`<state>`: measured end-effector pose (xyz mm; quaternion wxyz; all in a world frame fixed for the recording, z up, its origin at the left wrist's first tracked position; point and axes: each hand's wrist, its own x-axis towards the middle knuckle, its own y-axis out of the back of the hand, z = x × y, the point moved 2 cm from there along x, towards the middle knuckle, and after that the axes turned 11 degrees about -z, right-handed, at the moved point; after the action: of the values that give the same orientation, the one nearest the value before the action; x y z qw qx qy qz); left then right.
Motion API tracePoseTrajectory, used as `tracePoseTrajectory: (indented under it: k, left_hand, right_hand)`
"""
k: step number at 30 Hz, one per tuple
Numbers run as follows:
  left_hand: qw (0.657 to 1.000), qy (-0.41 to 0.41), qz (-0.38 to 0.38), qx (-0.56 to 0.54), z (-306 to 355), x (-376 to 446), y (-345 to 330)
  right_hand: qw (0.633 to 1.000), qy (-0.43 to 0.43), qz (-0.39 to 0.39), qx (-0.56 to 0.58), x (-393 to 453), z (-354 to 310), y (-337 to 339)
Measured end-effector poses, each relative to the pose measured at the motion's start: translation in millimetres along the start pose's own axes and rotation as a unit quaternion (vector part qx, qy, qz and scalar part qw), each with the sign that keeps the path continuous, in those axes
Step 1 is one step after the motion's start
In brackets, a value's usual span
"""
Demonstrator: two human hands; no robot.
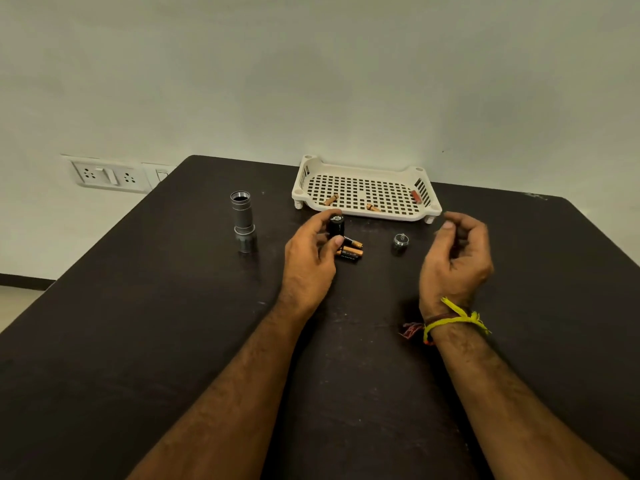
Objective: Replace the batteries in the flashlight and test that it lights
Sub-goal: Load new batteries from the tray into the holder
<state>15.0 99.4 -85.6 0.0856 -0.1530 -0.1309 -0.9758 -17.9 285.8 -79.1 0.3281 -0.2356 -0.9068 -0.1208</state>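
flashlight body (243,221) upright on table (138,306), left grip (311,252) holding battery holder (336,226) — right grip (457,251) loosely curled, empty

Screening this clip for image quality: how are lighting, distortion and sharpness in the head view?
Head view: dim, warm light, so the dark table swallows detail; wide-angle bowing curves the table edges; the flashlight body and white basket read clearly; the right hand has slightly soft fingers; battery labels beside the left hand are illegible.

Bare forearms, no sleeves.
Right wrist: yellow thread (453,320) tied round, knot ends frayed; thin brown-red band beside it, red strands loose at inner side. Left hand (309,259), right hand (457,258): no rings seen.
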Motion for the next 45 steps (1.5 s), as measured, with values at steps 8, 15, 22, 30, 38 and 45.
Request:
tracePoseTrajectory:
  k: [8,15,22,30,38,45]
  left_hand:
    - [1.0,-0.001,0.023,0.014,5,-4,1]
    - [0.998,-0.028,0.047,0.017,2,-1,2]
    - [0.989,-0.082,0.049,0.115,6,-3,3]
    - [0.995,-0.057,0.074,0.032,4,0,7]
    - [0.975,0.002,0.069,-0.209,0,10,13]
    - [0.957,0.031,0.167,-0.234,-16,25,16]
  right_hand:
    - [0.997,0.028,-0.07,0.012,-3,-4,-9]
    - [0.992,0.055,-0.112,0.023,-3,-3,-20]
    - [0.992,0.057,-0.107,0.02,-3,-11,-17]
    - [0.991,0.06,-0.122,0.004,-6,-17,-14]
    - [0.986,0.036,-0.161,-0.014,-10,-17,-23]
    - [0.97,-0.019,-0.233,-0.069,9,-16,-62]
